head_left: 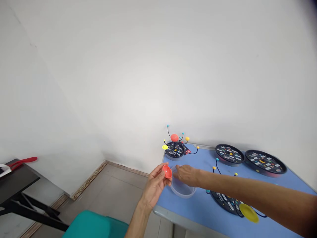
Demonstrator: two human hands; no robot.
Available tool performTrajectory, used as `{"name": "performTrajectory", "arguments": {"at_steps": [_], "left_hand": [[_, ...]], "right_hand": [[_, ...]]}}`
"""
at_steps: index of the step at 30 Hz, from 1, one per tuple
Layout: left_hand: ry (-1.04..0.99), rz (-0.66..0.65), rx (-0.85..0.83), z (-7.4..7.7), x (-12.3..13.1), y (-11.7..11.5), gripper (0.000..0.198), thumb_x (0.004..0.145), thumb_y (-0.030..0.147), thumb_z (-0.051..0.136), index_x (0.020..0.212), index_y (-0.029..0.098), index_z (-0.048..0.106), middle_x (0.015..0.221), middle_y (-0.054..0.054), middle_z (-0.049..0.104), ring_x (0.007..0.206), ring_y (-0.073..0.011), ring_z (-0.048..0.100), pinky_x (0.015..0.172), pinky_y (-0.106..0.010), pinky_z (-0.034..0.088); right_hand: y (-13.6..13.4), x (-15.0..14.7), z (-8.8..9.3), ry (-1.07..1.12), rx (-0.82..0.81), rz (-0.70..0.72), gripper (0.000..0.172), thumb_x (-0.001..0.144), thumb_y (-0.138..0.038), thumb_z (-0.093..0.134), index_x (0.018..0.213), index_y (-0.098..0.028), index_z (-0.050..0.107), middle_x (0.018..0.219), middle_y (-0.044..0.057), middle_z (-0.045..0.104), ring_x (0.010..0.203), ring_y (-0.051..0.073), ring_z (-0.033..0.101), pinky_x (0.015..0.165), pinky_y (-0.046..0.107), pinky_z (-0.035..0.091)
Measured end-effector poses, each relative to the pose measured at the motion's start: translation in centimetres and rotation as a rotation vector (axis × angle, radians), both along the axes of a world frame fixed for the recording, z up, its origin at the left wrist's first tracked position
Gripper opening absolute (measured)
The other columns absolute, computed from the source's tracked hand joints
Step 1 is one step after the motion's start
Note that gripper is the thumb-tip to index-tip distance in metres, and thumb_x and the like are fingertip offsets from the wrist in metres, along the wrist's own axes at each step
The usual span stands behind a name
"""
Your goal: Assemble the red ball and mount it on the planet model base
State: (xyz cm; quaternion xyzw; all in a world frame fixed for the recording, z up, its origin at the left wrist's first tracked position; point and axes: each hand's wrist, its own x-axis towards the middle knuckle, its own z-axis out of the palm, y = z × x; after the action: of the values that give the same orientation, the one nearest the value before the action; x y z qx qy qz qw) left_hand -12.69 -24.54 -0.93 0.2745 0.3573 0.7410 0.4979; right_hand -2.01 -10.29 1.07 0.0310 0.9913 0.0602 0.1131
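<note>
My left hand [156, 182] pinches a hollow orange-red half-ball shell [167, 172], its open side facing right. My right hand [185, 175] reaches across from the right, over the clear plastic tub [182, 191]. Its fingers are curled together at the tub's left side; what they hold, if anything, cannot be made out. Behind both hands stands a planet model [174, 138] with an orange-red ball and small coloured balls on curved black wires, on a dark round base [175, 150]. A second model's dark round base [224, 202] lies partly hidden under my right forearm.
The blue table [200, 211] stands against the white wall. Two more dark round bases, a smaller one [229, 154] and a larger one [265, 162], sit at the back right. A teal stool [94, 226] and a black table [18, 180] with a red-handled tool [24, 161] are at left.
</note>
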Motion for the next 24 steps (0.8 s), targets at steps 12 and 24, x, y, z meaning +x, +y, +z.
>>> {"name": "performTrajectory", "arguments": {"at_steps": [12, 24], "left_hand": [[0.32, 0.113, 0.095, 4.7, 6.2, -4.5, 0.044, 0.078, 0.042, 0.071, 0.118, 0.023, 0.066, 0.096, -0.007, 0.065, 0.076, -0.0165, 0.057, 0.071, -0.029, 0.049], [0.357, -0.131, 0.17, 6.8, 16.2, -6.1, 0.044, 0.078, 0.047, 0.069, 0.112, 0.021, 0.069, 0.093, -0.007, 0.057, 0.072, -0.0157, 0.053, 0.061, -0.027, 0.048]], "right_hand": [[-5.9, 11.0, 12.9, 0.552, -0.572, -0.147, 0.033, 0.083, -0.023, 0.06, 0.115, -0.031, 0.058, 0.092, 0.002, 0.064, 0.068, 0.015, 0.06, 0.064, 0.028, 0.052], [-11.9, 21.8, 9.4, 0.856, -0.367, -0.181, 0.038, 0.092, -0.032, 0.053, 0.13, -0.034, 0.05, 0.106, 0.008, 0.062, 0.078, 0.019, 0.065, 0.064, 0.029, 0.057]]}}
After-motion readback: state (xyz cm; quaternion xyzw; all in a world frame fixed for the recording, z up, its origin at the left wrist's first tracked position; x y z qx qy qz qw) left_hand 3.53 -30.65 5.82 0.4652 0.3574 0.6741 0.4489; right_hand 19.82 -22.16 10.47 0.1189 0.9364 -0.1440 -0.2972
